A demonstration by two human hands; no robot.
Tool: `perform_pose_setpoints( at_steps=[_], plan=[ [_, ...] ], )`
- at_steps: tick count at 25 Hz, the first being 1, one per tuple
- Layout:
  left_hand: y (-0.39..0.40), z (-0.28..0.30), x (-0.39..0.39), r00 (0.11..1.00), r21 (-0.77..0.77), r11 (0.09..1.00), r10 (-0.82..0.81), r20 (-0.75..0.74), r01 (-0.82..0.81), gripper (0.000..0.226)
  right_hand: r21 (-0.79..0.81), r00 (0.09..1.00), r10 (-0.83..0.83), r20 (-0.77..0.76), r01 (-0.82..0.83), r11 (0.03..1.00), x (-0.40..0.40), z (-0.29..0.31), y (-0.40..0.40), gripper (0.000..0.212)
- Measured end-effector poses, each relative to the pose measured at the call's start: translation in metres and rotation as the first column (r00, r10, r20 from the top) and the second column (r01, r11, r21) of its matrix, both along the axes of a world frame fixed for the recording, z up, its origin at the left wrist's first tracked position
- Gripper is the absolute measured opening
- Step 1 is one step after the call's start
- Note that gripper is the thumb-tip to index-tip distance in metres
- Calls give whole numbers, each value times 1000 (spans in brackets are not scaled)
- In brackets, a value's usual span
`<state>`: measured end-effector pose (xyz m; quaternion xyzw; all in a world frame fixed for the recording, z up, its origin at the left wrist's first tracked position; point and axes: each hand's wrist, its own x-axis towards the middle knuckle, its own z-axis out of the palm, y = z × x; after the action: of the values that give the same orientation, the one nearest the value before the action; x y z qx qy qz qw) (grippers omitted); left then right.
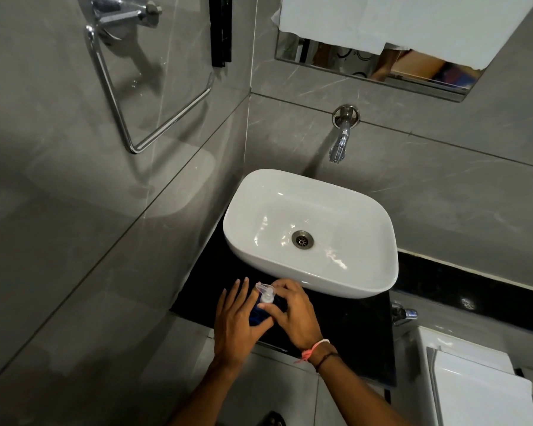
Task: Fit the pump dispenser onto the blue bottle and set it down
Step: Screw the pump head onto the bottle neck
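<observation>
A dark blue bottle (257, 313) stands on the black counter (345, 327) in front of the sink, mostly hidden between my hands. A clear pump dispenser (266, 292) sits on its neck, nozzle pointing up-left. My left hand (237, 321) lies against the bottle's left side, thumb across its body, fingers extended and spread. My right hand (293, 312) curls around the pump's collar from the right, thumb and fingertips pinching it.
A white basin (246, 247) sits just behind the hands, with a chrome wall tap (340, 139) above it. A grey tiled wall closes the left side and carries a chrome towel ring (154, 124). A white toilet cistern (474, 385) stands lower right.
</observation>
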<state>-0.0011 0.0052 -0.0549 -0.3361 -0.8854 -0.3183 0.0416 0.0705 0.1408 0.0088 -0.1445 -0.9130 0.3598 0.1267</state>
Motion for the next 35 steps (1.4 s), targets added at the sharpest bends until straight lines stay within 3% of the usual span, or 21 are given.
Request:
perform_pose_setpoints(
  at_steps=[2, 6, 11, 16, 21, 23, 25, 27, 29, 33, 35],
  plan=[
    [0, 0, -1, 1000, -9, 1000, -4, -6, 4, 69, 8, 1000, -15, -5, 15, 1000, 0, -1, 0, 36],
    [0, 1, 0, 1000, -5, 1000, 2, -8, -2, 68, -36, 993, 120, 9, -120, 992, 2, -2, 4, 39],
    [1, 2, -1, 999, -26, 1000, 7, -49, -8, 65, 161, 999, 37, -8, -36, 986, 0, 2, 1, 37],
    [1, -1, -2, 998, -12, 1000, 14, -56, -15, 65, 78, 989, 145, -6, -144, 986, 0, 1, 10, 35],
    [3, -3, -4, 996, -17, 1000, 9, -88, -11, 64, 98, 998, 43, -44, -38, 994, 1, -3, 0, 34],
    [2, -3, -5, 996, -21, 1000, 2, -86, -4, 66, 32, 997, 52, -57, -50, 998, 2, 2, 2, 43],
    [2, -2, -5, 997, -22, 1000, 1, -76, -2, 67, -16, 982, 185, -26, -186, 982, 4, 15, 11, 63],
    [2, 1, -3, 998, -11, 1000, 18, -67, -19, 68, 173, 928, 362, 82, -371, 912, -1, 32, 22, 68],
    [2, 5, -2, 998, 10, 999, 42, -50, -42, 76, 369, 877, 438, 198, -480, 796, -11, 48, 27, 62],
    [2, 6, -1, 998, 19, 999, 49, -44, -49, 80, 458, 882, 365, 298, -467, 756, -23, 69, 28, 28],
    [1, 4, -1, 998, 22, 999, 46, -40, -45, 80, 493, 911, 239, 335, -386, 780, -21, 71, 29, 29]
  ],
)
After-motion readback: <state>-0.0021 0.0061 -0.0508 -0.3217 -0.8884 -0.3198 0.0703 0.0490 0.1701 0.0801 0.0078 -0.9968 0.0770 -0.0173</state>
